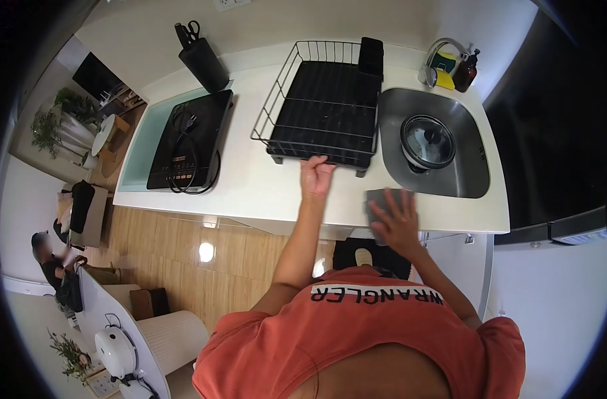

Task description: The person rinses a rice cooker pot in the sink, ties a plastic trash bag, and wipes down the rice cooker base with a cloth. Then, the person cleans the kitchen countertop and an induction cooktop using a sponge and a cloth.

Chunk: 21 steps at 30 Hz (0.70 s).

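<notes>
My left hand (317, 176) grips the front edge of a black dish rack (325, 106), its fingers curled at the tray's lip. The rack has wire sides and a black utensil holder (370, 57) at its back right corner. My right hand (398, 223) lies spread and slightly blurred over a grey cloth (375, 196) at the counter's front edge, left of the sink's near corner. Inside the steel sink (473, 166) sits a round pot with a glass lid (428, 141); its contents are hard to make out.
Left of the rack, an induction cooktop (207, 126) carries a coiled cord and plug. Behind it stands a black knife block (205, 64) with scissors. A faucet, sponge (444, 79) and brown pump bottle (466, 72) are behind the sink. Another person (54, 266) is far left.
</notes>
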Available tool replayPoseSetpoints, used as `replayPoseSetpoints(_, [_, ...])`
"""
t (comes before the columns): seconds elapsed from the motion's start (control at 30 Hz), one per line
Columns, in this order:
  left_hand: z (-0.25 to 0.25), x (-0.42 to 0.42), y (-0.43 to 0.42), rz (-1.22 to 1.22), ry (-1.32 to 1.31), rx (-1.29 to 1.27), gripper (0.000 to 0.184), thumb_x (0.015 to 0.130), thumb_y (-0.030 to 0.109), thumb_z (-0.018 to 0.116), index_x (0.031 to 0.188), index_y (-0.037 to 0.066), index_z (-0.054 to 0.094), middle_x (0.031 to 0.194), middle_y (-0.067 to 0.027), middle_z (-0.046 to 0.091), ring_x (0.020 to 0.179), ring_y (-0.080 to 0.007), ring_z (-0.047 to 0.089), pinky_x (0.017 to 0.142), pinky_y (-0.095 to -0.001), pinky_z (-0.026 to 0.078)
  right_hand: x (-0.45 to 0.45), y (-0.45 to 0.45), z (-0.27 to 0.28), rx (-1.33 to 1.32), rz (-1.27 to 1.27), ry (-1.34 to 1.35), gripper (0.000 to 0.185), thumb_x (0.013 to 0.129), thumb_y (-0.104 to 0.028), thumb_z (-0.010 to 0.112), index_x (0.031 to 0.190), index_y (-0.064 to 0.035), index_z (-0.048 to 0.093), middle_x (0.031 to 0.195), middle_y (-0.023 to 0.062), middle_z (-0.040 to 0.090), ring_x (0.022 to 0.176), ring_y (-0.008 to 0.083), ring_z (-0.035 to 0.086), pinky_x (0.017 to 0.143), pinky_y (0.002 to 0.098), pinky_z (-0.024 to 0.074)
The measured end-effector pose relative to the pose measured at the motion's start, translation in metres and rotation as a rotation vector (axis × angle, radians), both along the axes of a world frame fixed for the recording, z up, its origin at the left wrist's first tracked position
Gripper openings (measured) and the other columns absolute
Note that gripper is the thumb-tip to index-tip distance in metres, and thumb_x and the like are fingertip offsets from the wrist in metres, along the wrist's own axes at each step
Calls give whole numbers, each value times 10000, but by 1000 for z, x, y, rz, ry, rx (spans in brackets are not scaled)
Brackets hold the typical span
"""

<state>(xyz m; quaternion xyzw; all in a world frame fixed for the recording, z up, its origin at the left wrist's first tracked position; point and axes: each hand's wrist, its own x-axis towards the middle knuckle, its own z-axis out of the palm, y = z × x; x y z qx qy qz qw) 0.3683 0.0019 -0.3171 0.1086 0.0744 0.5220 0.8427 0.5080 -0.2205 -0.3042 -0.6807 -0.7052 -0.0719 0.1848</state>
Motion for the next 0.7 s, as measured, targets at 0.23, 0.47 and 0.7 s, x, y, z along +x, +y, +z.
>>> replayPoseSetpoints(0.23, [16,-45,19,79,175,-11,222,630,-115,529,561,92,487,831,-98,617,849,-255,585,789,-388,480,-1,59,11,-142,323,110,393,861,-437,444,1236,-327,481,1403,55,291,1312,346,175,1063,515,49])
replayPoseSetpoints(0.47, [47,-112,-23,252,283,-67,383,610,-109,474,972,-29,572,1054,-111,578,991,-247,527,923,-381,403,3,143,9,-54,521,95,379,816,-246,478,1192,-226,517,1338,87,374,1273,310,266,1054,495,137])
replayPoseSetpoints(0.7, [97,-174,-87,658,132,-31,165,710,-34,547,845,55,582,756,-26,587,649,-117,546,716,-330,421,90,307,-17,70,230,-127,473,725,-135,598,1186,-146,497,1273,133,422,1173,326,388,1006,492,246])
